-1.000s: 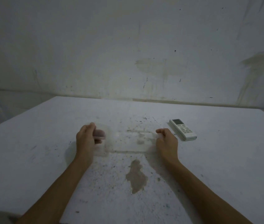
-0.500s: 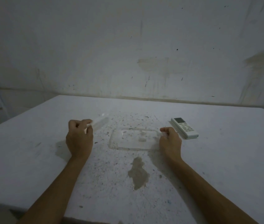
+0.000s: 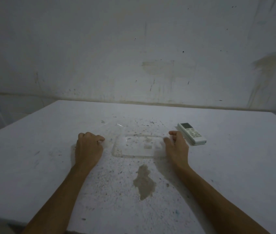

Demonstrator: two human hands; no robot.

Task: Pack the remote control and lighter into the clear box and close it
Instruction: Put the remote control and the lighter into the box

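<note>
The clear box (image 3: 134, 156) stands open on the white table between my two hands. My right hand (image 3: 177, 146) pinches its right edge. My left hand (image 3: 88, 146) is closed on the near corner of the clear lid (image 3: 114, 130), which lies low over the table just left of and behind the box; a glint marks its far corner. The white remote control (image 3: 192, 133) lies flat on the table right of my right hand, screen end away from me. No lighter shows anywhere in the view.
The white table (image 3: 235, 166) is speckled with dirt, with a brown stain (image 3: 144, 181) in front of the box. A stained wall (image 3: 133, 56) rises behind the table's far edge.
My left hand took the lid off the box, raised it to the left, and has now lowered it toward the table. My right hand stayed on the box's right edge.
</note>
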